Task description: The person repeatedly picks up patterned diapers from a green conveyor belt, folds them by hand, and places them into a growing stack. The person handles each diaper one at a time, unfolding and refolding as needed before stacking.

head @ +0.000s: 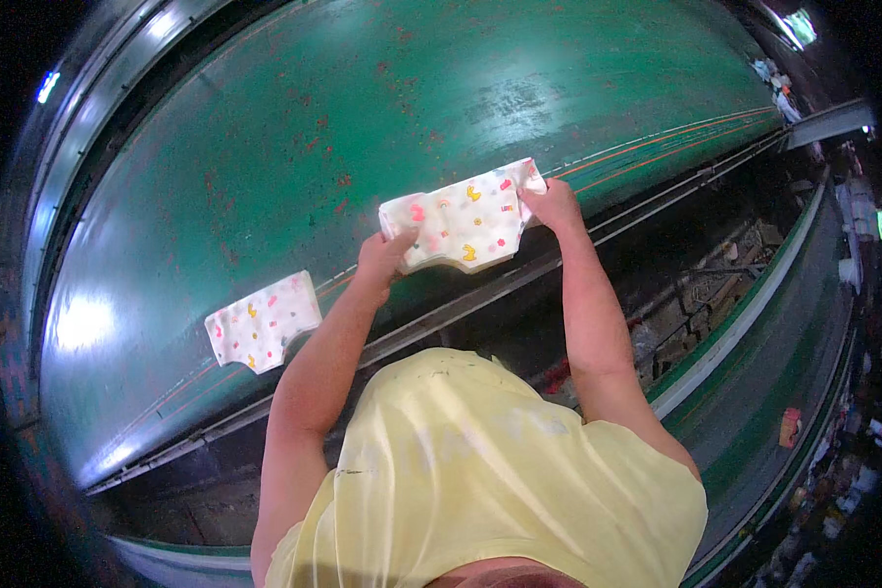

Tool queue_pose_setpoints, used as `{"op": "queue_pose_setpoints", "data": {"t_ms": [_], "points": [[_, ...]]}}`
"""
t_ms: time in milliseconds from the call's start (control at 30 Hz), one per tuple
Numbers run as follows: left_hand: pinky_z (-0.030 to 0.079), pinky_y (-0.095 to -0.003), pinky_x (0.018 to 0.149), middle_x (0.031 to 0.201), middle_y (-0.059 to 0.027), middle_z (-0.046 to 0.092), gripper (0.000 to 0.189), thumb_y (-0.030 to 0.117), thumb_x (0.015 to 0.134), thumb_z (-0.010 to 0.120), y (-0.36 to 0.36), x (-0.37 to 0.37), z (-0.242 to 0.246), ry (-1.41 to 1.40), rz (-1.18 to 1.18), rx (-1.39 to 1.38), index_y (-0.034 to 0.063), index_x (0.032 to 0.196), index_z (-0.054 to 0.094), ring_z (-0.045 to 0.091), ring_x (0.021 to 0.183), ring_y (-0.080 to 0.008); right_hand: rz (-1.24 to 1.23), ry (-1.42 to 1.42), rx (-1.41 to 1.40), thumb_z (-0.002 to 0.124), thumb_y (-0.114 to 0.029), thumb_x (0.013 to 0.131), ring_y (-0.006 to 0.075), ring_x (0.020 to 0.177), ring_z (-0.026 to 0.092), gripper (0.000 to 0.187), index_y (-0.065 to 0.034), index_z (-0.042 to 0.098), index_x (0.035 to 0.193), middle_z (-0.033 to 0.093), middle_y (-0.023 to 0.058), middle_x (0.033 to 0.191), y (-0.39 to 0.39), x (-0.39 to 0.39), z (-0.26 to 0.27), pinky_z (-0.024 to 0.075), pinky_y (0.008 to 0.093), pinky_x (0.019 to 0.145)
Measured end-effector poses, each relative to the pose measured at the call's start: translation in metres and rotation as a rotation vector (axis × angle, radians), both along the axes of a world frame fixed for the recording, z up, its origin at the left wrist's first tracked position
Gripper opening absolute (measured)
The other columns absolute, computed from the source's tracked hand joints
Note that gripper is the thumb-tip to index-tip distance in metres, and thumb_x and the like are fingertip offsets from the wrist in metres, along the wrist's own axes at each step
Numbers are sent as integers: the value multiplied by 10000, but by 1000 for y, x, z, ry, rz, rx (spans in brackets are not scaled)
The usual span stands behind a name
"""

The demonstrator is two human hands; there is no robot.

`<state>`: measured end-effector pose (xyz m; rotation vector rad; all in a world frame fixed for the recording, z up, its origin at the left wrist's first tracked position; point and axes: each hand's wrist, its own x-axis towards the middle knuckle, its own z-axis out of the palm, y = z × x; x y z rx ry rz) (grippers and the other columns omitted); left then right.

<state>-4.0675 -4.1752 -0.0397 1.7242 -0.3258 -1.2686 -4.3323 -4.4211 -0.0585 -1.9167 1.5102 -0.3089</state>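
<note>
Between my two hands is a stack of white cut fabric pieces (467, 217) printed with small yellow, pink and red figures. My left hand (387, 259) grips its lower left corner, thumb on top. At the upper right corner, my right hand (551, 203) pinches the layers, and the corner folds slightly there. The stack is at the near edge of a long green table (264, 169); whether it touches the surface is hard to tell. A second stack of the same printed fabric (264, 323) lies flat on the table, left of my left forearm.
Orange and white lines (654, 147) run along the table's near edge, beside a metal rail (441, 320). Behind me on the right stands another green table (750, 441) with a small reddish object (789, 428) on it. Debris (720, 287) lies in the gap between the tables.
</note>
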Motion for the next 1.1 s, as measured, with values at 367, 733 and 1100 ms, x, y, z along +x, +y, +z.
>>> {"op": "queue_pose_setpoints", "data": {"t_ms": [367, 733, 1100], "points": [[588, -392, 874, 1128, -90, 778, 424, 250, 913, 812, -7, -16, -14, 15, 171, -296, 27, 1265, 736, 738, 994, -183, 59, -734, 258, 847, -185, 843, 222, 988, 741, 468, -9, 726, 1259, 772, 107, 1148, 32, 11, 13, 584, 405, 886], [595, -319, 733, 1002, -56, 796, 292, 225, 971, 805, 217, 153, 71, -261, 433, -238, -14, 1137, 777, 719, 819, -118, 255, -920, 624, 725, -93, 980, 183, 1120, 691, 449, 0, 593, 1399, 709, 96, 1286, 220, 155, 69, 556, 351, 1003], [563, -284, 781, 1012, -23, 783, 354, 268, 985, 817, 362, 252, 46, -337, 610, -194, -6, 1207, 788, 701, 873, -93, 344, -834, 757, 690, -53, 1028, 214, 1230, 665, 428, 11, 544, 1425, 666, 108, 1356, 341, 276, 79, 535, 377, 1074]]}}
